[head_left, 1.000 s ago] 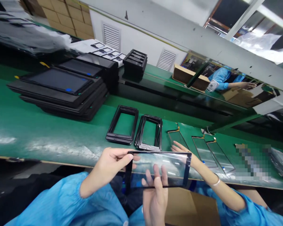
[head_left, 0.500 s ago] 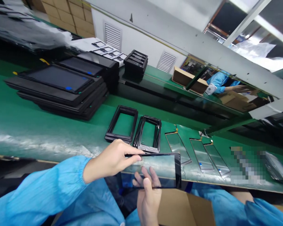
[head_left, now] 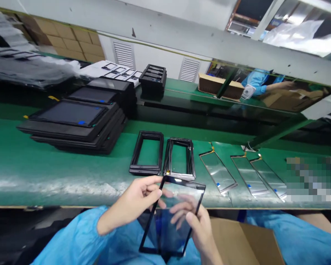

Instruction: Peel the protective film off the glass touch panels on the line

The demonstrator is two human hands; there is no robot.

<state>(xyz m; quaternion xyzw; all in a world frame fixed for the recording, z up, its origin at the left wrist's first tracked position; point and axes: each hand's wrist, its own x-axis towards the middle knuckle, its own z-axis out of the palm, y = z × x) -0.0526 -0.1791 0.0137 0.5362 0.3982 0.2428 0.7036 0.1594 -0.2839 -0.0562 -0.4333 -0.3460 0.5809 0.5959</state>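
Observation:
Between both hands is a clear glass touch panel (head_left: 168,224) with a black border, tilted upright in front of my lap. My left hand (head_left: 139,198) pinches its upper left edge. My right hand (head_left: 200,224) grips the right edge, thumb in front and fingers showing through the glass behind. Just beyond the panel, on the green bench, lie two stacks of black frames: a left stack (head_left: 132,162) and a right stack (head_left: 192,162), the right one less evenly piled. To their right lies a glass panel (head_left: 217,171) with an orange flex tail.
Two more glass panels (head_left: 249,176) (head_left: 269,176) lie farther right. Black trays bearing screens (head_left: 68,114) are piled at the left. Behind stand a stack of black trays (head_left: 153,81) and a shelf beam (head_left: 154,33). An open cardboard box (head_left: 242,239) sits below the bench edge (head_left: 121,207).
The panel has turned from lying lengthwise to standing more upright, its lower end now over my lap. My right hand has moved up and right along its edge. The view has shifted slightly.

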